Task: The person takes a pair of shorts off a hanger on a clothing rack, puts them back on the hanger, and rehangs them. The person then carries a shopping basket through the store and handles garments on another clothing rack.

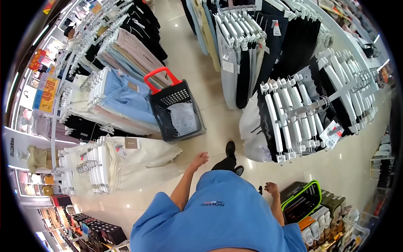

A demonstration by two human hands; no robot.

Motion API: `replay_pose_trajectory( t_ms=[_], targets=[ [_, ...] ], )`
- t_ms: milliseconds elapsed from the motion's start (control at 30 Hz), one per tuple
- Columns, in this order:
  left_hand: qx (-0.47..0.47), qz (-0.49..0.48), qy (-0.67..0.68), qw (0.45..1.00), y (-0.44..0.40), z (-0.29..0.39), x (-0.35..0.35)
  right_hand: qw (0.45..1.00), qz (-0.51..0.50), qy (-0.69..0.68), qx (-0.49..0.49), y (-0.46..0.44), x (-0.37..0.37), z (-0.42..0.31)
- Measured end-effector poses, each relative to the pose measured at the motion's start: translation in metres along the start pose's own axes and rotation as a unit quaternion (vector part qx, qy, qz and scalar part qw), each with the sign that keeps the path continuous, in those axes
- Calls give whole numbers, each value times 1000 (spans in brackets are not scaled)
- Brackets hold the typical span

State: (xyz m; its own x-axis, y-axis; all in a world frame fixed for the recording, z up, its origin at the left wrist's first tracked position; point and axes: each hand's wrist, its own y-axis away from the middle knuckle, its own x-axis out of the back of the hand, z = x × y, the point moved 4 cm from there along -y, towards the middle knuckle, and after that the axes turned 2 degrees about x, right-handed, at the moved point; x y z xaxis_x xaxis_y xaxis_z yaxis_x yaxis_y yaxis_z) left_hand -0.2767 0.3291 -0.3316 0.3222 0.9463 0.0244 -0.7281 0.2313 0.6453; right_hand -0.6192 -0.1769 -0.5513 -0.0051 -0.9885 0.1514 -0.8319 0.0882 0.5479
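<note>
My left hand [199, 160] hangs in front of my blue shirt with its fingers curled; whether anything small is inside does not show. Ahead of it on the floor stands a black basket [170, 100] with a raised red handle, holding a light grey folded garment [183, 117]. White trousers [145, 153] hang on a rack beside this hand. On the other side, my right hand [272, 189] is near a black basket with a green rim [301, 201], its fingers bent and partly apart, with nothing seen in them. Neither hand touches a garment.
Racks of hanging clothes line both sides, with blue trousers [126, 94] beyond the white ones and skirts and trousers on white hangers [275, 122] opposite. A tiled aisle [184, 50] runs between them. Packaged goods [321, 222] stand near the green-rimmed basket.
</note>
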Motion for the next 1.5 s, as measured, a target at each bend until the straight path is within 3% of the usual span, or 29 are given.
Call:
replay_pose_trajectory(
  t_ms=[33, 100, 133, 233, 267, 300, 367, 433, 567, 733, 833, 900, 1067, 1233, 1333, 1433, 1500],
  targets=[
    [-8, 6, 3, 1000, 7, 3, 7, 987, -33, 156, 33, 11, -10, -31],
    [-26, 14, 14, 999, 13, 10, 18, 874, -61, 466, 121, 34, -32, -95],
    [-6, 22, 21, 1000, 14, 5, 25, 863, -73, 475, 153, 37, -39, -105],
    [42, 22, 36, 998, 24, -46, 53, 902, -59, 426, 19, 41, -53, -139],
    [48, 7, 36, 998, 28, -71, 64, 953, -20, 299, -29, 42, -53, -139],
    [147, -18, 87, 985, 12, -120, 80, 942, -16, 334, 25, 41, -57, -145],
    [261, -9, 19, 965, 31, -125, 91, 908, -7, 398, 129, 36, -65, -148],
    [310, 13, -11, 951, 37, -117, 98, 936, -14, 341, 89, 15, -69, -119],
    [205, 31, 21, 978, -3, -93, 129, 990, 27, 136, -23, -37, -85, -45],
    [100, 45, 32, 994, -57, -29, 159, 994, -30, 109, 4, -89, -120, -135],
    [99, 26, -22, 995, -94, -11, 169, 993, 32, -29, -108, -107, -143, -254],
    [92, -9, -70, 993, -116, 4, 172, 989, 47, -59, -130, -134, -157, -295],
    [91, -24, -62, 994, -121, 36, 176, 993, 24, -54, -103, -170, -181, -356],
    [157, -17, -61, 986, -129, -11, 198, 992, 21, -14, -127, -177, -176, -382],
    [207, -19, -98, 973, -125, -20, 209, 983, 16, 113, -146, -184, -157, -376],
    [181, 4, -66, 981, -123, -25, 212, 985, 45, 92, -142, -196, -144, -388],
    [174, -31, -84, 981, -126, -22, 216, 981, 36, 156, -111, -213, -140, -403]
  ],
)
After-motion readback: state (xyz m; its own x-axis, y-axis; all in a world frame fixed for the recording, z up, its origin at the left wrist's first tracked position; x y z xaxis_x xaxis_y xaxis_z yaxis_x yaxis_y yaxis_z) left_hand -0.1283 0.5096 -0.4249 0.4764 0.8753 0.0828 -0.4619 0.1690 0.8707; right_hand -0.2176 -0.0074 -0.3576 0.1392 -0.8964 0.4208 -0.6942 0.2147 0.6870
